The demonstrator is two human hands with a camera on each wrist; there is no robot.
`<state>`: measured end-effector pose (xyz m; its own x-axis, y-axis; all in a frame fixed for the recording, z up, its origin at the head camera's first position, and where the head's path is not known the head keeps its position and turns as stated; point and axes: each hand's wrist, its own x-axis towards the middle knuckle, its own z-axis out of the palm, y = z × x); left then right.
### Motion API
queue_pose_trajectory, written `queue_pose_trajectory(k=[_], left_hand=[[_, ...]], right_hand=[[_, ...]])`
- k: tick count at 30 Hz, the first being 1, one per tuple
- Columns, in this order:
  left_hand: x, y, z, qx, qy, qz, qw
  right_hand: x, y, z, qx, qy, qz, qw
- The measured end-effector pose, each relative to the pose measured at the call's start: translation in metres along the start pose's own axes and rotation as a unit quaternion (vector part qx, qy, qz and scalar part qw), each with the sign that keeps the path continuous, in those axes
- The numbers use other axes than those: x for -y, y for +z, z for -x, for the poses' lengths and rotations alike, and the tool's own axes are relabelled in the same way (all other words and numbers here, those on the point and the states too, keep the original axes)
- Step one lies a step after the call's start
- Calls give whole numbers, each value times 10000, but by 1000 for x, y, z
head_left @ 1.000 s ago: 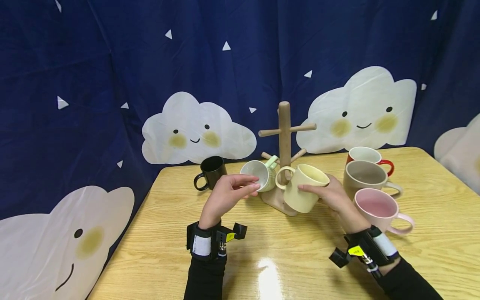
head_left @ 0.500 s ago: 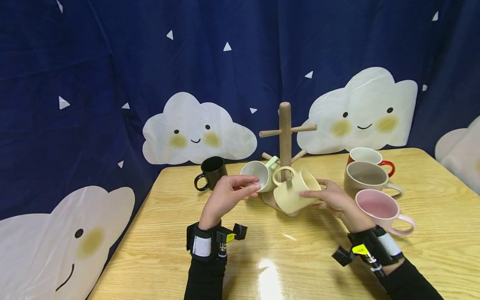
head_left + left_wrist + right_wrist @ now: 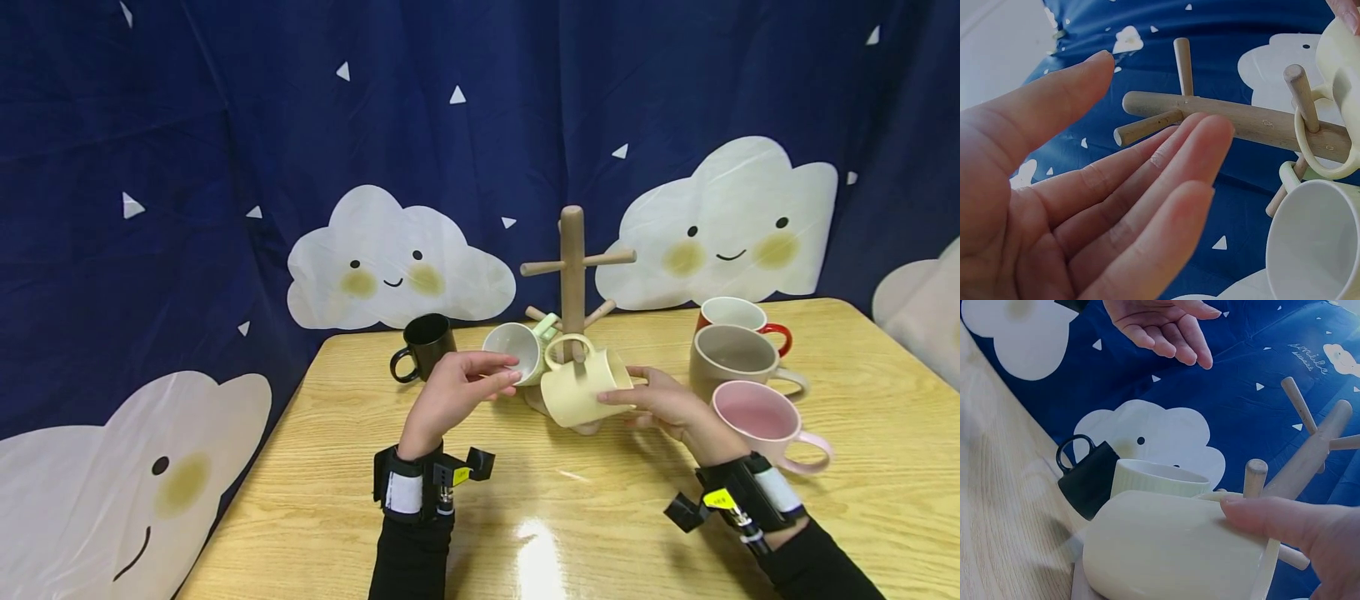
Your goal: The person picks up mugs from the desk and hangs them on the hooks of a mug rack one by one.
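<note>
My right hand (image 3: pixel 671 408) grips a pale yellow mug (image 3: pixel 576 393) by its rim side, thumb on the outer wall. The mug lies tilted on its side, mouth to the right and handle up. In the left wrist view, a lower peg (image 3: pixel 1300 94) of the wooden mug tree (image 3: pixel 572 287) pokes through the yellow mug's handle (image 3: pixel 1302 140). A light green mug (image 3: pixel 512 342) hangs by its handle on another lower peg, to the left. My left hand (image 3: pixel 459 392) is held in front of the green mug with nothing in it, fingers extended in the left wrist view.
A black mug (image 3: pixel 429 346) stands at the back left of the wooden table (image 3: pixel 330 500). On the right are a red mug with white inside (image 3: pixel 731 312), a grey-brown mug (image 3: pixel 727 358) and a pink mug (image 3: pixel 753 417). The tree's upper pegs (image 3: pixel 611 257) stick out bare.
My right hand has tipped the yellow mug from nearly upright onto its side and moved it slightly left, its handle now at the peg. The left hand has stayed put.
</note>
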<state>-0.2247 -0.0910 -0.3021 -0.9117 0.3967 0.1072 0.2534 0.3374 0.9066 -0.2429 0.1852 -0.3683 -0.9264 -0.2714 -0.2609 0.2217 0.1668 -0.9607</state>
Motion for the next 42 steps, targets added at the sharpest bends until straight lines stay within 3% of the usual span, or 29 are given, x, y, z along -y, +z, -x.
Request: queue_pose_trajectory(k=[6, 11, 15, 20, 29, 37, 42], left_hand=[[0, 0, -1, -52, -129, 47, 9999], [0, 0, 0, -15, -26, 13, 10000], [0, -2, 1, 24, 69, 85, 9999], [2, -6, 2, -59, -42, 295, 9995], [8, -16, 2, -419, -237, 58, 9988], [9, -23, 3, -636, -433, 145, 9969], [10, -29, 5, -705, -375, 140, 9967]], right_hand=[[-2, 1, -1, 12, -20, 22, 10000], [0, 1, 0, -84, 68, 199, 9997], [8, -5, 7, -307, 51, 419, 9986], [21, -22, 19, -694, -172, 344, 9969], [28, -54, 33, -993, -583, -281, 9930], [28, -78, 45, -624, -1220, -1454, 9798], [28, -82, 51, -559, -1559, -1853, 9686]])
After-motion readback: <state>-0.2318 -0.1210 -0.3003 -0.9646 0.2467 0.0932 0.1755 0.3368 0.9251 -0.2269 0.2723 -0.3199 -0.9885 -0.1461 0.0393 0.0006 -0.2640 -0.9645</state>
